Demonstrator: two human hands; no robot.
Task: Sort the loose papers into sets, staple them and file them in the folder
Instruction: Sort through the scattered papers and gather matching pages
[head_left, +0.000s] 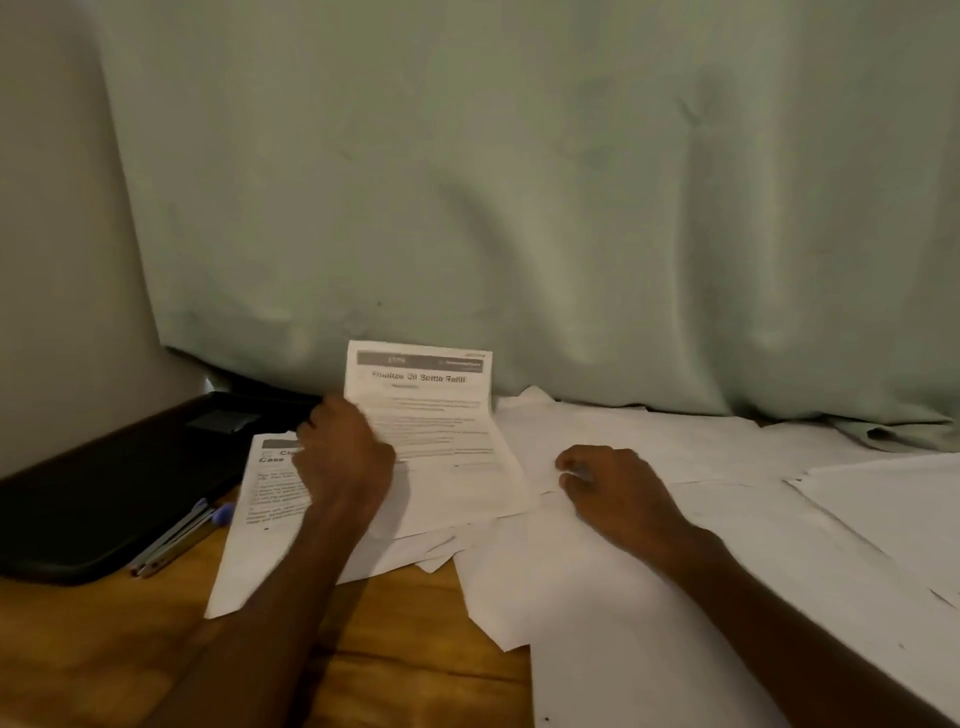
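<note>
My left hand (345, 457) grips the left edge of a printed sheet (436, 415) and holds its top raised off the table. Under that hand lies another printed sheet (260, 519), face up. My right hand (608, 488) rests with curled fingers on the blank white papers (649, 597) spread over the right half of the table; whether it pinches a sheet cannot be told. A black folder (104, 493) lies flat at the left. No stapler is in view.
Pens (176, 540) lie beside the folder's near edge. The wooden table (363, 649) shows bare at the front left. A pale green curtain (519, 182) hangs right behind the papers, its hem lying on them at the far right.
</note>
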